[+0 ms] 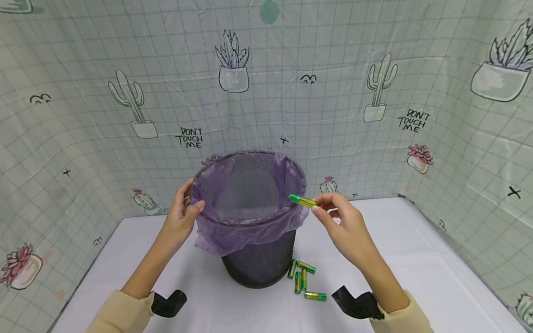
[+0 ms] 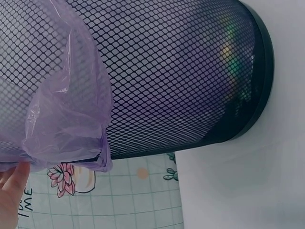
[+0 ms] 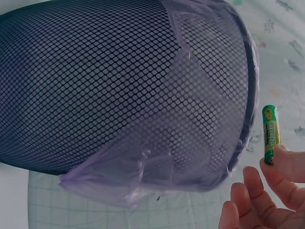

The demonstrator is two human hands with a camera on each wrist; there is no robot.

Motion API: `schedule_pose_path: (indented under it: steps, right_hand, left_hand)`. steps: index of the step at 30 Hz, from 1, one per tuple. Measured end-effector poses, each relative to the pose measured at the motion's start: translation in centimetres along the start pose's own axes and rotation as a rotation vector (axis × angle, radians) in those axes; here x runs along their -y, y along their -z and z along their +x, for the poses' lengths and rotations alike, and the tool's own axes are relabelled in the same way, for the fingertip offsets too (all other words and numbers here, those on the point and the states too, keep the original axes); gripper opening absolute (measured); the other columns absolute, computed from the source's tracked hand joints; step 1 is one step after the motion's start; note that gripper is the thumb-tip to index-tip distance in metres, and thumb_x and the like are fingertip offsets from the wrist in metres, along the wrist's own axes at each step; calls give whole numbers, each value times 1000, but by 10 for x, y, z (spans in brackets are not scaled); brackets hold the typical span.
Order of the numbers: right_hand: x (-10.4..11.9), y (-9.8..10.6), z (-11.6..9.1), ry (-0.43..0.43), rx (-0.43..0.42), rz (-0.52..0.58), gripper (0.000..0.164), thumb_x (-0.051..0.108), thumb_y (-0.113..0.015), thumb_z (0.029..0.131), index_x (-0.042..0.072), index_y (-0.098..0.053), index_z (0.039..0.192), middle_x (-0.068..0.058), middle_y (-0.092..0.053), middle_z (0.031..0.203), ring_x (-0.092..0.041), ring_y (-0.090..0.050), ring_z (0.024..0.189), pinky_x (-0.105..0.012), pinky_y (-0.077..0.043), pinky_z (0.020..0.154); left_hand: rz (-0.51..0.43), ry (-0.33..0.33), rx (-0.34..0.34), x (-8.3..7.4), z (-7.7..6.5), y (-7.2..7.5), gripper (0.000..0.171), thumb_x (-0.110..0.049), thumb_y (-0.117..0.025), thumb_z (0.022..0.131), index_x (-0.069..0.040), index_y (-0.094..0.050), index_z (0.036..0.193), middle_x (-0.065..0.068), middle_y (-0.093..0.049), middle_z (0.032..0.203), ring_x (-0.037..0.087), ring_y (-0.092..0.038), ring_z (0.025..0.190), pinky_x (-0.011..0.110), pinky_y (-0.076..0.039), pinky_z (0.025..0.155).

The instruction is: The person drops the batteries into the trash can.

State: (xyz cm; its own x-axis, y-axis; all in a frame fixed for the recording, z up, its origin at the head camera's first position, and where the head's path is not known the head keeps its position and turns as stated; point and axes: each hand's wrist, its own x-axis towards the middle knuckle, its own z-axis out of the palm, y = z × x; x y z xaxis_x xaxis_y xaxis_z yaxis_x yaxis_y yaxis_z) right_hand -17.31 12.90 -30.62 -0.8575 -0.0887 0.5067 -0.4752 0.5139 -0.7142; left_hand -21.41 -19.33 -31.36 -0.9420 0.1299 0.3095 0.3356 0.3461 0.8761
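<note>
A black mesh trash bin [image 1: 266,259], lined with a purple plastic bag [image 1: 250,231] folded over its rim, stands tilted slightly on the table. My left hand [image 1: 182,210] grips the rim at the left, thumb in front and fingers behind. Between thumb and forefinger my right hand [image 1: 343,222] pinches one end of a green and yellow battery [image 1: 302,200], held at the bin's right rim. In the right wrist view that battery [image 3: 270,133] appears just beyond the rim, apart from the bag. Several more batteries [image 1: 303,279] lie on the table by the bin's base.
The white tabletop [image 1: 200,286] extends around the bin. Behind and at both sides hangs a grid-patterned cloth [image 1: 266,115] printed with cacti and succulents. Black wrist mounts [image 1: 168,304] sit at both sleeves. Through the mesh, blurred green and yellow patches show in the left wrist view.
</note>
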Motion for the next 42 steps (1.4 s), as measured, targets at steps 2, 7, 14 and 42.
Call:
schedule_pose_path:
  steps: [2, 7, 14, 42]
  right_hand:
    - [2, -4, 2, 17, 3, 3, 17, 12, -56, 92, 2, -59, 105, -6, -60, 98, -11, -52, 89, -23, -45, 77]
    - [4, -11, 6, 44, 14, 11, 15, 10, -58, 91, 2, -59, 103, -6, -60, 96, -13, -53, 86, -23, -45, 74]
    - [8, -17, 10, 67, 26, 1, 15, 13, -59, 91, 4, -60, 103, -4, -60, 94, -12, -52, 84, -24, -45, 71]
    - [-2, -19, 3, -32, -6, -9, 29, 19, -56, 93, 6, -54, 119, -4, -55, 88, -12, -48, 79, -19, -41, 67]
  left_hand:
    - [-2, -1, 0, 0, 0, 0, 63, -13, -43, 95, -3, -10, 147, 21, -22, 145, 35, -29, 133, 1, -32, 83]
    - [-7, -3, -3, 2, 0, 0, 63, -13, -43, 95, -2, -11, 147, 21, -23, 145, 35, -29, 132, 1, -32, 84]
    - [18, 7, -1, 1, 0, 1, 63, -15, -43, 95, -4, -10, 148, 19, -22, 146, 35, -28, 134, 10, -34, 90]
    - [-11, -28, 13, 1, -1, 1, 62, -12, -41, 96, -1, -9, 147, 22, -20, 146, 36, -29, 132, 2, -33, 83]
